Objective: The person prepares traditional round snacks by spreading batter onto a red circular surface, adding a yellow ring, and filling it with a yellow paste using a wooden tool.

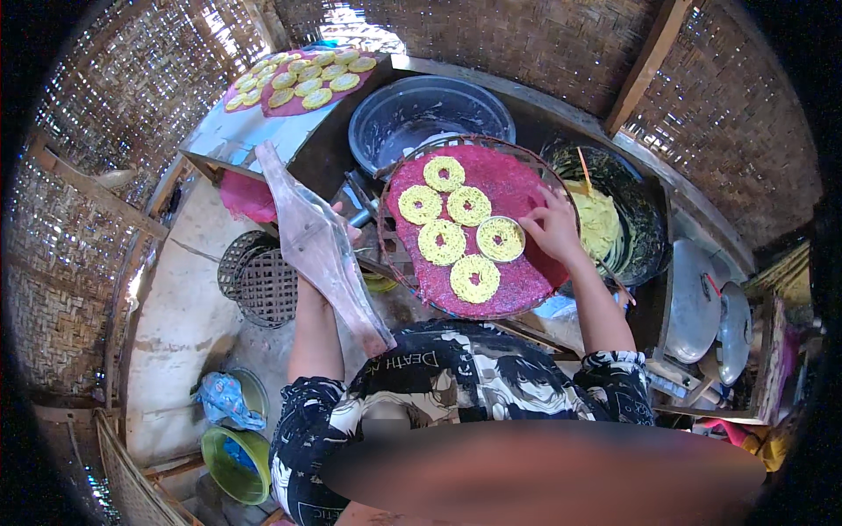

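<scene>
A long, pale wooden lever (307, 223), wide in the middle and tapered at both ends, stands tilted on the left. My left hand (349, 226) is mostly hidden behind it, and the fingertips that show curl round its far side. Right of it lies a round woven tray (403, 268) covered with a dark pink mesh cloth (535, 279). Several yellow noodle-like rings (441, 242) rest on the cloth. Around the rightmost one sits a thin pale ring mould (524, 249). My right hand (554, 230) pinches its edge with thumb and finger, other fingers stretched out.
Behind the tray is a large dark basin (430, 92); a dark bowl of yellow dough (601, 219) stands right. Finished rings lie on pink cloths (294, 103) at back left. An openwork basket (263, 285), a green bucket (237, 469) and metal lids (693, 302) stand around.
</scene>
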